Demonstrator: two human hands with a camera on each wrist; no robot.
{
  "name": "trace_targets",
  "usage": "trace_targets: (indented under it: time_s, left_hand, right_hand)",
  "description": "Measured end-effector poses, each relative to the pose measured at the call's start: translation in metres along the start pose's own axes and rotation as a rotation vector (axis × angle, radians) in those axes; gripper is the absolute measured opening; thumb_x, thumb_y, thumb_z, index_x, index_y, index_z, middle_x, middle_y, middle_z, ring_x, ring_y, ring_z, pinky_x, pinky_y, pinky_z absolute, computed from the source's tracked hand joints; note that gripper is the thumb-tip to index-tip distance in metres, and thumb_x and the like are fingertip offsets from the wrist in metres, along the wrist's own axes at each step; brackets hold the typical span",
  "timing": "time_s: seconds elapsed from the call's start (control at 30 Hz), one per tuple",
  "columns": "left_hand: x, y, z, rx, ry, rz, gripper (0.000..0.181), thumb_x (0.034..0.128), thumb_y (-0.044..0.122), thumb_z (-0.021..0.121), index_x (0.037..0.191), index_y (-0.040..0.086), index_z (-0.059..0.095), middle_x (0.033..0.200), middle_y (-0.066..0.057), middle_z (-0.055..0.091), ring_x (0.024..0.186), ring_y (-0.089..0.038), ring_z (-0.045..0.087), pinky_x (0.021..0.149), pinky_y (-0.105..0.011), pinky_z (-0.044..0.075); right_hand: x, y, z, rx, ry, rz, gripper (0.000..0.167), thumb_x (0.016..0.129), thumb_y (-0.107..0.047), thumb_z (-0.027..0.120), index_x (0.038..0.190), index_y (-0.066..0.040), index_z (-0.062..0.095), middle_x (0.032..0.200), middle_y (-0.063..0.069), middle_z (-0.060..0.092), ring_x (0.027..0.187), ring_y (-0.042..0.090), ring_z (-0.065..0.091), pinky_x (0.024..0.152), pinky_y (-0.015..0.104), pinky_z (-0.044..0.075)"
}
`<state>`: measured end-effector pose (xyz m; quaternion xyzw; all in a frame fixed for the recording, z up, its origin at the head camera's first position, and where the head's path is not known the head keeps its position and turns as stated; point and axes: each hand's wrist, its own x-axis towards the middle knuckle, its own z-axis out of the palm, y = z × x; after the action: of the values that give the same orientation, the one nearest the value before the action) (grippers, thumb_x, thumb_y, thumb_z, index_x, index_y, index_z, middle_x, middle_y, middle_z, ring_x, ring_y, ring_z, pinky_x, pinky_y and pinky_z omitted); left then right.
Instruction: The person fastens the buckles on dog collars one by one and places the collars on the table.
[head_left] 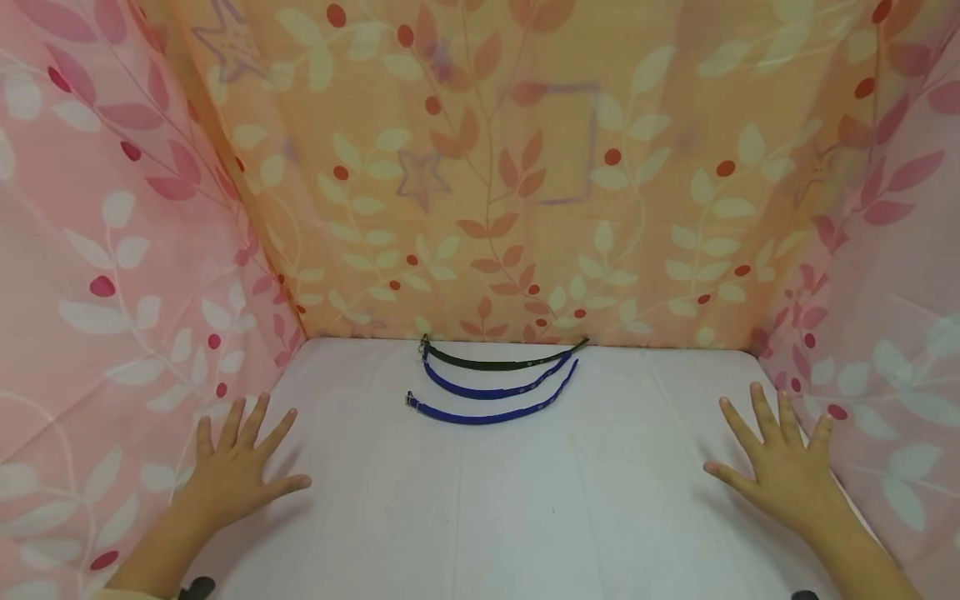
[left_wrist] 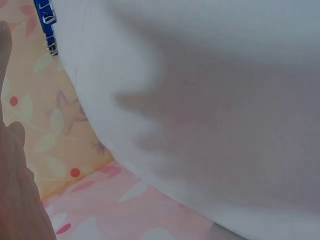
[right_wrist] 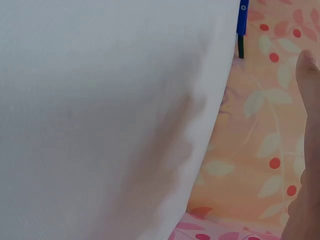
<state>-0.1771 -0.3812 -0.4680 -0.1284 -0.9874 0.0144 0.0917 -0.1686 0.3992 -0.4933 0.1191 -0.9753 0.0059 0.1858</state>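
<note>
Three thin buckled straps, like pet collars, lie curved across the far middle of the white table. The rearmost is a dark green collar (head_left: 483,365), a blue collar (head_left: 480,394) lies just in front of it, and another blue collar (head_left: 480,419) is nearest. Their buckles point left and their holed ends right. Over the table's left side my left hand (head_left: 232,471) is spread, palm down, holding nothing. On the opposite side my right hand (head_left: 783,475) is likewise spread with nothing in it. Both hands are well apart from the collars, and each casts a shadow.
The white tabletop (head_left: 510,508) meets an orange leaf-patterned cloth (head_left: 660,108) at the back. Pink patterned cloths hang along the left side (head_left: 45,275) and the right side (head_left: 900,333), close beside the hands.
</note>
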Motion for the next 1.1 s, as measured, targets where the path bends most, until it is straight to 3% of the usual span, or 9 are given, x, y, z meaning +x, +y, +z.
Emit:
trace_targets:
  time_s: [0.23,0.6,0.83,1.1]
  left_hand:
    - [0.006,0.008,0.003,-0.044,0.021,-0.023,0.105,0.0854,0.080,0.057,0.165,0.033,0.009,0.171,-0.014,-0.014,0.153,-0.037,-0.028,0.108,-0.074,-0.026]
    - [0.019,0.027,0.006,-0.181,0.051,-0.098,0.103,0.0876,0.076,0.059,0.166,0.026,0.014,0.169,-0.026,0.001,0.154,-0.047,-0.016,0.109,-0.080,-0.015]
    - [0.025,0.035,0.015,-0.251,0.067,-0.132,0.103,0.0892,0.072,0.060,0.166,0.022,0.013,0.168,-0.029,0.003,0.153,-0.053,-0.009,0.108,-0.083,-0.009]
    - [0.038,0.046,0.026,-0.353,0.027,-0.163,0.103,0.0907,0.072,0.059,0.166,0.022,0.009,0.168,-0.028,0.002,0.151,-0.056,0.000,0.106,-0.084,-0.006]
  right_hand:
    - [0.004,-0.010,0.003,0.067,0.015,0.069,0.104,0.088,-0.066,0.067,0.166,-0.024,0.012,0.170,0.020,-0.006,0.153,0.044,-0.020,0.100,0.082,-0.022]
    - [0.014,-0.027,0.006,0.247,0.029,0.171,0.097,0.094,-0.059,0.065,0.165,-0.017,0.014,0.168,0.029,0.004,0.152,0.053,-0.013,0.102,0.076,-0.029]
    - [0.021,-0.039,0.009,0.333,0.038,0.220,0.093,0.097,-0.055,0.062,0.165,-0.012,0.015,0.167,0.031,0.009,0.153,0.054,-0.005,0.105,0.079,-0.022]
    - [0.031,-0.052,0.014,0.406,0.044,0.239,0.090,0.098,-0.053,0.062,0.163,-0.007,0.020,0.164,0.033,0.020,0.151,0.056,0.009,0.107,0.084,-0.009]
